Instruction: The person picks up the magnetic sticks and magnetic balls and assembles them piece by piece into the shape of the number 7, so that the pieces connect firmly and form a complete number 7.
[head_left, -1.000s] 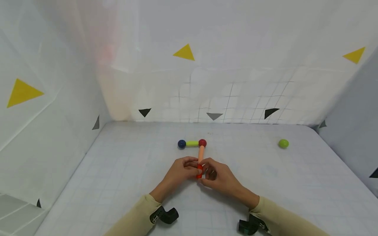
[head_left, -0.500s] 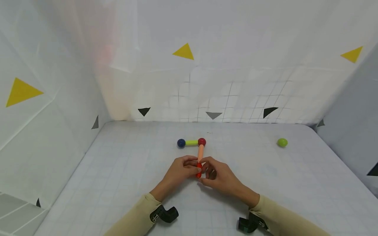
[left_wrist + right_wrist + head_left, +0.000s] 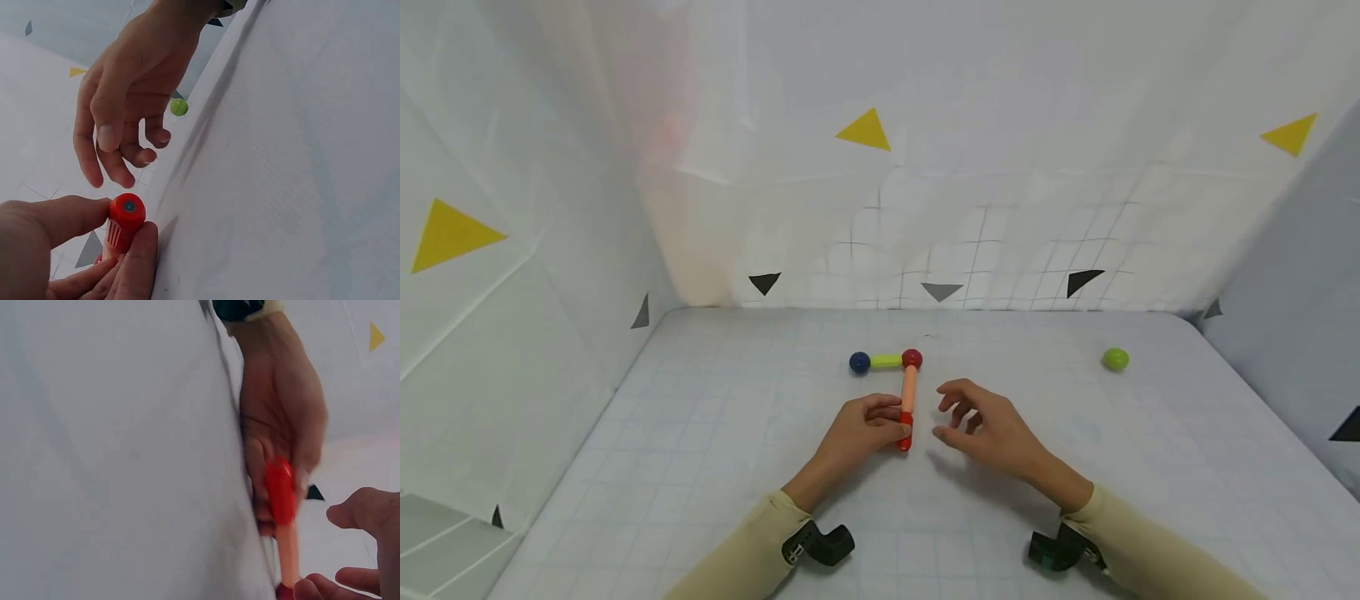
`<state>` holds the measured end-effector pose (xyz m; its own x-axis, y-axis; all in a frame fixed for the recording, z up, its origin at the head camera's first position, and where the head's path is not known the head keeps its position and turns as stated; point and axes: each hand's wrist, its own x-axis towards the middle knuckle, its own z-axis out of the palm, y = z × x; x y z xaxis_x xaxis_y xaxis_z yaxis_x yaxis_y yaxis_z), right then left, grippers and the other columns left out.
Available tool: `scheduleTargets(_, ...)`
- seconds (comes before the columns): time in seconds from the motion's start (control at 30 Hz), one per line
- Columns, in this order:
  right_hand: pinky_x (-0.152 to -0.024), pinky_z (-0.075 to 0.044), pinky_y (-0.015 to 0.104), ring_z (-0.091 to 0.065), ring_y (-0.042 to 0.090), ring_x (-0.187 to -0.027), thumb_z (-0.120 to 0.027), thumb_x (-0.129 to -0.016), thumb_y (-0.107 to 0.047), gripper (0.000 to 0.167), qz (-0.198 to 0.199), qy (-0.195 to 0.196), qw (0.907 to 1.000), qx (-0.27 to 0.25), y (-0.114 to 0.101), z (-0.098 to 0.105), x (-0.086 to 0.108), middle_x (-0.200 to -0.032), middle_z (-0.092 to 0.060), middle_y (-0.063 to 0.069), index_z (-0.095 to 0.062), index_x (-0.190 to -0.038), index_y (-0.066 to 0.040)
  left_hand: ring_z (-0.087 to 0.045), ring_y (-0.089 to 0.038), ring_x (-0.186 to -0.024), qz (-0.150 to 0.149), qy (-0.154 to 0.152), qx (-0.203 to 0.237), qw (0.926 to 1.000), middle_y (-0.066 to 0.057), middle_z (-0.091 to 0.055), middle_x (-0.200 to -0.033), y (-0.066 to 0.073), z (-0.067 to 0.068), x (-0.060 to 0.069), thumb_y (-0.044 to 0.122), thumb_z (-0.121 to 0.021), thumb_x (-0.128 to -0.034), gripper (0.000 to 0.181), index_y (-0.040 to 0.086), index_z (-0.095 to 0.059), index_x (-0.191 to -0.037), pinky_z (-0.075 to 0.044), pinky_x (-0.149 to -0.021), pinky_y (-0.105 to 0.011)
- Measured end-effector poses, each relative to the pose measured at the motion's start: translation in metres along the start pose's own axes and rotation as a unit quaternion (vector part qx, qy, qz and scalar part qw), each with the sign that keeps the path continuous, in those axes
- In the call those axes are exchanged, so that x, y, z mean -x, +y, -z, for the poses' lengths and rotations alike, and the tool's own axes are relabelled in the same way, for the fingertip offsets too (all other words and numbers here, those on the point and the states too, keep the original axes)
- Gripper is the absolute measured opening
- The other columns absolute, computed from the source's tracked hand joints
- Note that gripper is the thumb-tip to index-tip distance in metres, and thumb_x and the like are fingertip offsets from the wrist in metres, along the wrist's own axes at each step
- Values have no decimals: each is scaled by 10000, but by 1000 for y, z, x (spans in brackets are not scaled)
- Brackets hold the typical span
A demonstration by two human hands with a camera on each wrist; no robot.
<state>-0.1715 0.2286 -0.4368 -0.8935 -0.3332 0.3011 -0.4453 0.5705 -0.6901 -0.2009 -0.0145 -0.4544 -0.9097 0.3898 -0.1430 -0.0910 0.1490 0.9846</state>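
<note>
My left hand (image 3: 856, 429) pinches a short red magnetic rod (image 3: 905, 443) between thumb and fingers. A round grey dot marks the rod's near end in the left wrist view. The far end meets a peach-coloured rod (image 3: 909, 387), which runs on to a dark red ball (image 3: 912, 358). From that ball a yellow-green rod (image 3: 887, 361) extends left to a navy ball (image 3: 859, 362). Just right of the red rod, my right hand (image 3: 996, 429) hangs above the table with its fingers loosely bent and apart, holding nothing. Part of the red rod is hidden by the left fingers.
A lone green ball (image 3: 1116, 359) lies on the right side of the white table (image 3: 737, 358). White sheeting (image 3: 1037, 100) with yellow and dark triangles encloses the back and sides. A black camera mount sits on each wrist (image 3: 820, 546).
My right hand has let go of the red rod and moved a short way right, its fingers spreading. The left hand keeps its pinch, and the joined pieces stay put.
</note>
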Motion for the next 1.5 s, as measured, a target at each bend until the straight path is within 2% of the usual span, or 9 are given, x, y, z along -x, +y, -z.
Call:
scheduleTargets(0.17,-721,-589,369,-659,150,-857,-831,-893,-64,439,-12,526,9979,386,8,25,-6,-1056,-700,100,-626,-1281,-75,-685,-187,-987,79,47,-1,10000,-54,-703,-1125,0,-1,-1,151,-806,-911,465,37,-660,-1337,-577,-854,-315)
scheduleTargets(0.3,-727,-579,351,-665,166,-869,-819,-913,-85,377,-109,903,9938,642,16,43,-10,-1047,-712,93,-649,-1249,-76,-683,-190,-975,95,54,73,9999,-60,-701,-1124,-1,0,0,137,-806,-910,462,37,-660,-1336,-582,-840,-317)
scheduleTargets(0.5,-754,-570,343,-673,202,-914,-789,-955,-155,332,-377,1113,9895,845,25,62,-11,-1068,-723,101,-658,-1248,-72,-684,-192,-970,117,45,126,9998,-60,-702,-1130,-1,-1,2,130,-800,-912,463,38,-656,-1342,-584,-840,-316)
scheduleTargets(0.73,-764,-574,407,-680,230,-931,-780,-959,-164,300,-525,1312,9824,1218,34,79,-9,-1089,-727,102,-677,-1222,-66,-685,-190,-983,95,-7,203,9997,-64,-701,-1140,-1,-1,1,130,-796,-915,462,34,-653,-1344,-580,-851,-318)
scheduleTargets(0.9,-751,-555,292,-683,236,-936,-775,-963,-165,259,-530,1442,9777,1432,45,93,-9,-1099,-726,111,-695,-1181,-51,-683,-188,-983,88,-18,169,9998,-62,-701,-1144,0,0,3,147,-800,-917,471,36,-651,-1349,-577,-856,-321)
scheduleTargets(1.1,-741,-451,116,-670,267,-969,-763,-973,-173,260,-744,1577,9737,1469,56,110,-7,-1115,-718,138,-697,-1183,-36,-680,-189,-984,91,-15,138,9999,-59,-702,-1145,1,1,4,157,-797,-921,465,41,-653,-1348,-574,-861,-323)
scheduleTargets(1.3,-743,-427,109,-660,328,-1011,-740,-979,-135,249,-982,1781,9652,1641,68,125,-2,-1120,-719,169,-700,-1198,-23,-684,-190,-980,136,-45,185,9997,-61,-704,-1149,1,1,5,144,-792,-923,466,35,-650,-1353,-576,-855,-323)
scheduleTargets(1.5,-751,-421,126,-638,342,-1063,-588,-1019,-49,225,-1272,1995,9582,1606,78,140,2,-1144,-721,181,-716,-1203,-31,-680,-189,-993,133,-37,167,9998,-60,-699,-1156,2,1,4,162,-794,-928,469,46,-648,-1359,-575,-870,-322)
